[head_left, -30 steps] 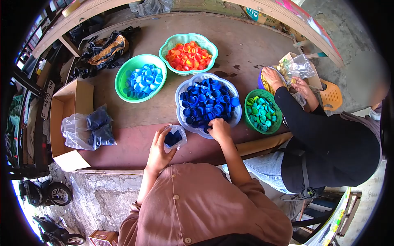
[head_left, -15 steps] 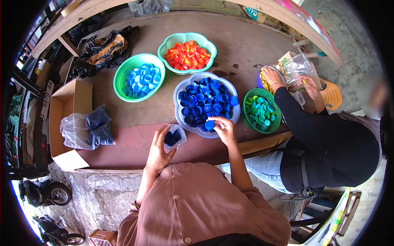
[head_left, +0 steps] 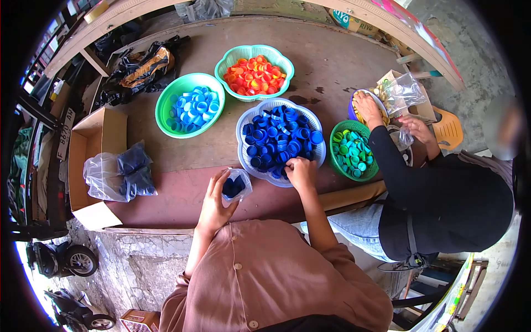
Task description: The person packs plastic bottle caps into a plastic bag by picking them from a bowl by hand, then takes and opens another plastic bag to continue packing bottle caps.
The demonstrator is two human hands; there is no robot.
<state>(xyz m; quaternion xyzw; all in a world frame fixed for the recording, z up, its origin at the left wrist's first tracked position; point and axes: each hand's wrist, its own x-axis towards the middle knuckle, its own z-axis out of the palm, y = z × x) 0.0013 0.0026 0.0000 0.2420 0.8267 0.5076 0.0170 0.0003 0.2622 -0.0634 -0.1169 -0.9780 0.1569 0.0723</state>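
My left hand (head_left: 214, 206) curls its thumb and fingers around a small, clear plastic bag (head_left: 244, 193) with dark blue caps in its mouth, just beside the pale, scalloped plastic basket (head_left: 241, 141). That basket holds a heap of round, dark blue plastic caps (head_left: 279, 133). My right hand (head_left: 302, 174) reaches over its near rim, fingers drawn narrow among the caps; I cannot tell whether they pinch 1.

Beyond it, the mint-green scalloped basket (head_left: 220, 67) of orange caps sits beside the round green bowl (head_left: 160, 113) of light blue caps. To my right is a round green basket (head_left: 335, 160) of green caps, and a co-worker's hand (head_left: 369, 110) is in a purple-sided bowl (head_left: 351, 110).
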